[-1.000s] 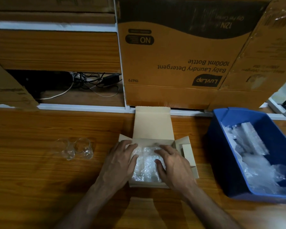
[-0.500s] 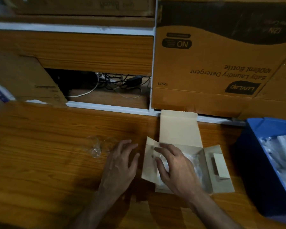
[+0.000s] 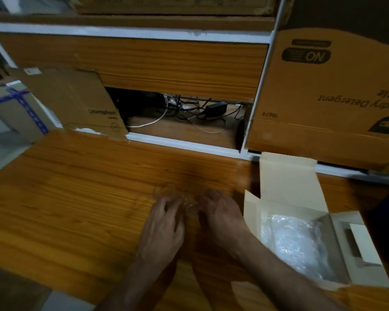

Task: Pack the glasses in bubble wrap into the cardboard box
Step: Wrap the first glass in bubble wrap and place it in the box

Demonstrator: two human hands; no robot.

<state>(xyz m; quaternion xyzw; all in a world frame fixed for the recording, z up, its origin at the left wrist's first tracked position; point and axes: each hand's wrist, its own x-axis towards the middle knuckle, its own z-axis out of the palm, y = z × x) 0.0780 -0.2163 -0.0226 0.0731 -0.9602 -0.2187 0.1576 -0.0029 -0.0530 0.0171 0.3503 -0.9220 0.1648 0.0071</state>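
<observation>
Both hands — left [image 3: 161, 227], right [image 3: 222, 215] — reach the blurred glasses [image 3: 177, 198] on the desk [image 3: 65, 198]; grip unclear; bubble wrap [image 3: 294, 241] fills the box [image 3: 288, 182].

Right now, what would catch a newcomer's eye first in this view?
Both hands, the left hand and right hand, meet over two clear glasses on the wooden table; the blur hides any grip. Just right of them sits the open cardboard box with bubble wrap inside. A big detergent carton stands behind.
</observation>
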